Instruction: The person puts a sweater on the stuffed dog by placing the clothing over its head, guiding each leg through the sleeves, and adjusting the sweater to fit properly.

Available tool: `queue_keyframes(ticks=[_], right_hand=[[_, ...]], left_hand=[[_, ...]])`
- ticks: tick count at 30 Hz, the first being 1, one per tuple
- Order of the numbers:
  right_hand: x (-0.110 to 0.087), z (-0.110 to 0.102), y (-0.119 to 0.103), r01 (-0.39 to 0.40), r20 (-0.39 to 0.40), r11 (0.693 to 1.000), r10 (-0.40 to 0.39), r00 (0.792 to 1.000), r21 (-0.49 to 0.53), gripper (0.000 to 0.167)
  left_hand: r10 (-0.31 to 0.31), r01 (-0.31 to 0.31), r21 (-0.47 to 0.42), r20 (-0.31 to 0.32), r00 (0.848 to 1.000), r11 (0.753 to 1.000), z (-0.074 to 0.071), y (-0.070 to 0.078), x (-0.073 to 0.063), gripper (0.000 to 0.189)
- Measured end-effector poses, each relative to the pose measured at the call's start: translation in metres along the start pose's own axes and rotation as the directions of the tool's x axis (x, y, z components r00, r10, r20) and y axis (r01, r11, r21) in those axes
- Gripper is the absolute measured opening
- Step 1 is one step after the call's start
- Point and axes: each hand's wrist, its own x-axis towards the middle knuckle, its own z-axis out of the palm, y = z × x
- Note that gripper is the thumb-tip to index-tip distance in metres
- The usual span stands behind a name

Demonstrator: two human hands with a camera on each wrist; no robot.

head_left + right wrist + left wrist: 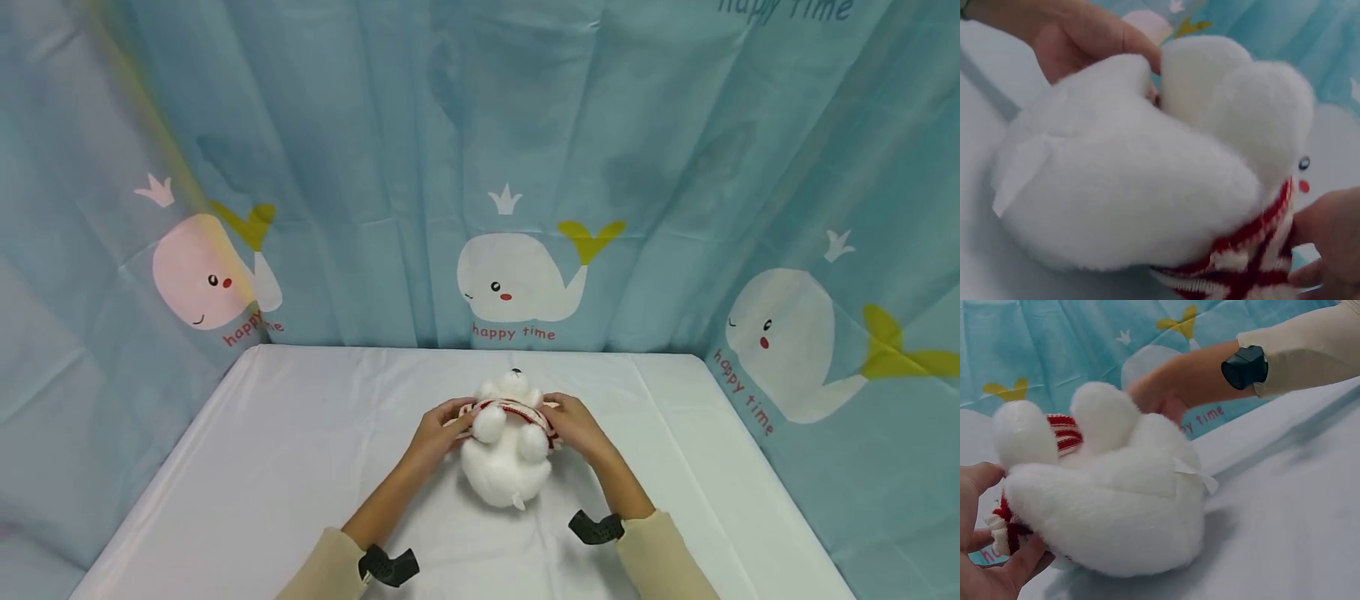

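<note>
A white plush bear (pixel 504 475) lies on the table, its dark nose toward the curtain and its rounded bottom with a white tag toward the person. Around its upper body is a red-and-white knitted garment (pixel 517 408), also visible in the right wrist view as patterned knit (pixel 1254 269). At the bear's left side, my left hand (pixel 433 433) holds the garment between thumb and fingers. My right hand (pixel 581 427) grips the knit on the opposite side. The left wrist view shows my left fingers (pixel 1025 559) at the knit edge; the bear's body hides some fingertips.
A white cloth covers the table (pixel 300 450). Blue curtains (pixel 375 167) printed with whales hang along its back and both sides. Each wrist carries a black strap-like mount, one on the left (pixel 388 567) and one on the right (pixel 596 527).
</note>
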Motion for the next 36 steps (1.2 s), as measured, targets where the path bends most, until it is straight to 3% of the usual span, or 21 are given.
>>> queue_keyframes(ticks=[2, 4, 7, 10, 13, 15, 17, 20, 25, 27, 30, 36], right_hand=[[-0.006, -0.002, -0.007, 0.119, -0.060, 0.991, -0.122, 0.991, -0.059, 0.040], [-0.012, -0.004, -0.015, 0.246, -0.075, 0.967, -0.251, 0.965, -0.068, 0.039], [-0.021, -0.004, -0.026, 0.398, -0.016, 0.917, -0.398, 0.917, -0.005, 0.038], [-0.027, 0.000, -0.033, 0.459, 0.065, 0.883, -0.466, 0.882, 0.098, 0.036], [-0.029, 0.005, -0.033, 0.446, 0.131, 0.873, -0.475, 0.870, 0.197, 0.037], [-0.029, 0.007, -0.032, 0.422, 0.157, 0.876, -0.462, 0.873, 0.233, 0.038], [-0.029, 0.009, -0.030, 0.401, 0.166, 0.877, -0.451, 0.877, 0.263, 0.041], [-0.030, 0.012, -0.028, 0.390, 0.155, 0.879, -0.441, 0.884, 0.273, 0.045], [-0.032, 0.017, -0.026, 0.375, 0.109, 0.912, -0.395, 0.912, 0.169, 0.058], [-0.032, 0.019, -0.026, 0.356, 0.094, 0.926, -0.368, 0.925, 0.122, 0.063], [-0.031, 0.023, -0.027, 0.331, 0.081, 0.938, -0.339, 0.937, 0.099, 0.069], [-0.029, 0.032, -0.032, 0.337, 0.050, 0.940, -0.340, 0.939, 0.047, 0.073]], left_hand=[[0.040, -0.038, 0.064, -0.038, 0.998, 0.997, 0.002, 0.000, -0.004, 0.051], [0.102, -0.091, 0.128, -0.082, 0.991, 0.988, 0.004, 0.000, -0.009, 0.053], [0.227, -0.180, 0.273, -0.151, 0.962, 0.945, 0.007, 0.000, -0.016, 0.052], [0.382, -0.272, 0.454, -0.169, 0.909, 0.849, 0.008, -0.001, -0.022, 0.040], [0.507, -0.335, 0.612, -0.127, 0.853, 0.716, 0.007, -0.001, -0.027, 0.024], [0.551, -0.358, 0.670, -0.091, 0.830, 0.650, 0.007, 0.000, -0.030, 0.015], [0.557, -0.367, 0.687, -0.066, 0.828, 0.627, 0.007, 0.002, -0.031, 0.012], [0.530, -0.364, 0.670, -0.053, 0.846, 0.647, 0.007, 0.005, -0.032, 0.012], [0.453, -0.367, 0.552, -0.022, 0.891, 0.749, 0.010, 0.004, -0.031, 0.009], [0.433, -0.366, 0.516, -0.012, 0.901, 0.774, 0.011, 0.003, -0.031, 0.010], [0.428, -0.358, 0.507, -0.025, 0.903, 0.784, 0.010, 0.002, -0.034, 0.011], [0.485, -0.364, 0.546, -0.091, 0.870, 0.755, 0.007, 0.005, -0.038, 0.012]])
